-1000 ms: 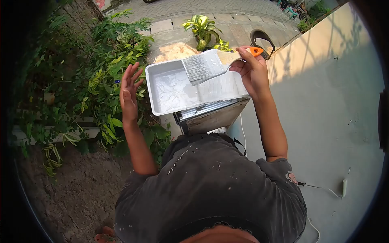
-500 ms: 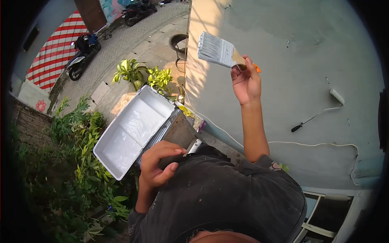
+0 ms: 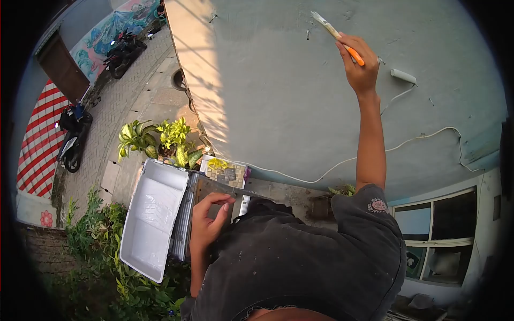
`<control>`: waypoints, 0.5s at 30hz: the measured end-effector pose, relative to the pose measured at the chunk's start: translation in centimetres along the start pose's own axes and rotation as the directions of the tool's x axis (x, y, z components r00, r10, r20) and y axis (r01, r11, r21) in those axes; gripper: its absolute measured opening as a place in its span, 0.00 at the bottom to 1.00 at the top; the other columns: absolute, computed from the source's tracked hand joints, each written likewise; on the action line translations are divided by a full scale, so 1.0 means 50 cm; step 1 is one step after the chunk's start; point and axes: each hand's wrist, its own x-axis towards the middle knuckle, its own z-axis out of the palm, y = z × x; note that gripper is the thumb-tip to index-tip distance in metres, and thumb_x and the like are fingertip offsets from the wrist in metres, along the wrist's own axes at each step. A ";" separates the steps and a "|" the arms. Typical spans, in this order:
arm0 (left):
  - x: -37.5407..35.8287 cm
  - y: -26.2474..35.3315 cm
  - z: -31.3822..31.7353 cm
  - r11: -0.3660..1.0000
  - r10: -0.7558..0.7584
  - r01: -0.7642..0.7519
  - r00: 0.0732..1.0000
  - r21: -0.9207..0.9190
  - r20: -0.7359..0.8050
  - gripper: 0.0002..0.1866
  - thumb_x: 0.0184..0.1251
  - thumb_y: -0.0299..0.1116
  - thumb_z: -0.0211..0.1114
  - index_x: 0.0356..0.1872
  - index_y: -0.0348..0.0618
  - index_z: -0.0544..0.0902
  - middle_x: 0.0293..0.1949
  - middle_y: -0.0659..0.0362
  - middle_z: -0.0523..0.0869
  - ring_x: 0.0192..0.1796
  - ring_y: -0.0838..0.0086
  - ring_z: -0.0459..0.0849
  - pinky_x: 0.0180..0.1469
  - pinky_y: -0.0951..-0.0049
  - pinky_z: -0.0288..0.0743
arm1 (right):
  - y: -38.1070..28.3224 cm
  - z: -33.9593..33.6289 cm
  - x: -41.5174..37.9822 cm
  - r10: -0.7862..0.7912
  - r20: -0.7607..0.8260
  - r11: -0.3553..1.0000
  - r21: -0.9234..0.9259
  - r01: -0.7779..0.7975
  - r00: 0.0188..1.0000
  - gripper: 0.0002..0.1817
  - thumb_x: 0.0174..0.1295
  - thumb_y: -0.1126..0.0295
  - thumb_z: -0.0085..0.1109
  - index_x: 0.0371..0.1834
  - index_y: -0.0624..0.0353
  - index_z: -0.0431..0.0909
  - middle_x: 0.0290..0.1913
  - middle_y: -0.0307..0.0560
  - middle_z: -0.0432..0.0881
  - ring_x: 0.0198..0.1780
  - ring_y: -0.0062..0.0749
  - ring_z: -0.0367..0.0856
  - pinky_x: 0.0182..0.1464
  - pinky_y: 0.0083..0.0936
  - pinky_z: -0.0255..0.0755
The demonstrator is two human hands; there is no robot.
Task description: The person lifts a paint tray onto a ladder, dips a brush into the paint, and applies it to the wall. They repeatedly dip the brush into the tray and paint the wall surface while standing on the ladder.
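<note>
My right hand (image 3: 361,68) grips a paintbrush (image 3: 327,25) by its orange handle, raised high against the grey-green wall (image 3: 278,91). The brush is seen nearly edge-on, and its bristles carry white paint. My left hand (image 3: 210,215) is low in front of my body, thumb and fingers curved apart with nothing seen between them. It overlaps the edge of a brown board (image 3: 206,185). Left of that hand, a white paint tray (image 3: 152,214) with wet white paint stands beside a ridged grey sheet (image 3: 182,222).
A paint roller (image 3: 402,76) hangs on the wall right of the brush. Below it runs a white cable (image 3: 316,181). Potted plants (image 3: 142,136) and bushes (image 3: 101,235) are at the left, a window (image 3: 441,235) at the lower right. Motorbikes (image 3: 75,134) stand along the paved lane.
My right hand has moved up and right with the paintbrush, turning it from broad side to edge-on near the wall. The view has swung right. My left hand stays near the board.
</note>
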 end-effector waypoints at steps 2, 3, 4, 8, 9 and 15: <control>0.001 -0.010 0.003 1.000 -0.011 0.011 1.000 -0.028 0.003 0.11 0.66 0.21 0.62 0.48 0.33 0.83 0.43 0.52 0.89 0.46 0.69 0.87 0.54 0.71 0.77 | 0.025 0.017 0.000 -0.160 0.100 0.974 -0.145 0.174 0.982 0.06 0.60 0.75 0.69 0.41 0.56 0.86 0.43 0.44 0.88 0.37 0.39 0.87 0.37 0.26 0.81; 0.002 -0.012 0.004 0.999 -0.011 0.011 1.000 -0.030 0.008 0.11 0.66 0.21 0.62 0.48 0.33 0.83 0.43 0.52 0.89 0.46 0.69 0.87 0.54 0.71 0.77 | 0.032 0.026 -0.012 -0.158 0.101 0.973 -0.150 0.172 0.982 0.06 0.60 0.75 0.69 0.41 0.56 0.86 0.43 0.44 0.88 0.37 0.39 0.87 0.37 0.26 0.81; 0.003 -0.013 0.005 0.999 -0.016 0.016 1.000 -0.047 0.001 0.11 0.66 0.21 0.62 0.48 0.33 0.83 0.42 0.52 0.89 0.46 0.69 0.87 0.53 0.71 0.77 | 0.037 0.035 -0.025 -0.158 0.173 0.964 -0.185 0.190 0.972 0.06 0.61 0.75 0.68 0.41 0.55 0.86 0.43 0.43 0.88 0.38 0.39 0.88 0.38 0.27 0.82; 0.008 -0.014 0.007 0.999 -0.015 0.015 1.000 -0.048 -0.006 0.10 0.67 0.21 0.62 0.48 0.33 0.82 0.42 0.52 0.90 0.45 0.69 0.87 0.53 0.71 0.77 | 0.028 0.048 -0.065 -0.049 0.252 0.971 -0.215 0.105 0.967 0.06 0.61 0.73 0.68 0.41 0.55 0.85 0.42 0.41 0.88 0.37 0.38 0.87 0.37 0.28 0.81; 0.007 -0.016 0.008 0.999 -0.017 0.016 1.000 -0.049 -0.009 0.10 0.67 0.21 0.62 0.48 0.33 0.82 0.42 0.52 0.90 0.45 0.69 0.87 0.53 0.71 0.77 | 0.021 0.046 -0.067 0.055 0.250 0.980 -0.201 -0.004 0.967 0.06 0.62 0.72 0.68 0.41 0.55 0.86 0.42 0.41 0.88 0.36 0.37 0.86 0.37 0.28 0.80; 0.008 -0.020 0.014 0.998 -0.001 0.001 1.000 -0.068 0.002 0.10 0.68 0.22 0.63 0.48 0.33 0.83 0.41 0.53 0.90 0.44 0.71 0.87 0.51 0.72 0.78 | 0.073 0.039 0.022 0.076 0.350 0.993 -0.109 -0.040 0.934 0.05 0.66 0.70 0.65 0.41 0.58 0.85 0.37 0.43 0.86 0.29 0.36 0.79 0.32 0.23 0.73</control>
